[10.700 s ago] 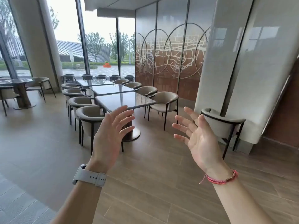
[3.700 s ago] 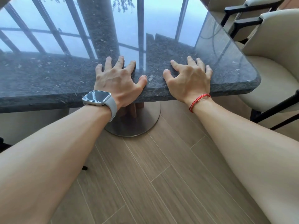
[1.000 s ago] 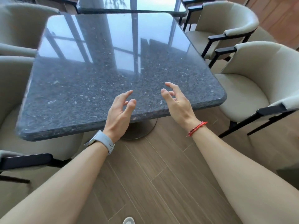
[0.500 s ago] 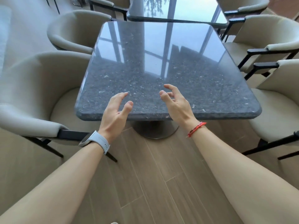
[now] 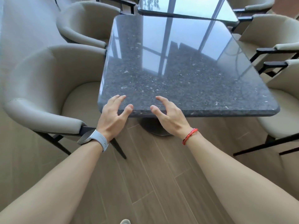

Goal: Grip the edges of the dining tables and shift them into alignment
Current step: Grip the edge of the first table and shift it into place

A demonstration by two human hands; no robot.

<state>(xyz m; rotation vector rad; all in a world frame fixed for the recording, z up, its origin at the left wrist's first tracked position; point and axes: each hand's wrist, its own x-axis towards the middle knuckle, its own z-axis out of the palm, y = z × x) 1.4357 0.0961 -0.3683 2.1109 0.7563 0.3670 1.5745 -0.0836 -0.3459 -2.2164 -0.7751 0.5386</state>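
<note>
Now we hold our left hand (image 5: 113,118) and right hand (image 5: 169,117) open, fingers spread, empty, over the near edge of the granite table (image 5: 178,70) at frame centre; its length runs away from us toward the next table (image 5: 186,8), top of frame.

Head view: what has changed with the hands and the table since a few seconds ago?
Both hands have let go of the near table. The left hand and right hand, which lay flat on its near edge, now hang open before that edge, fingers curled. The view has pulled back, so the whole top, the next table and the chairs show. The tabletop is bare as before.
</note>
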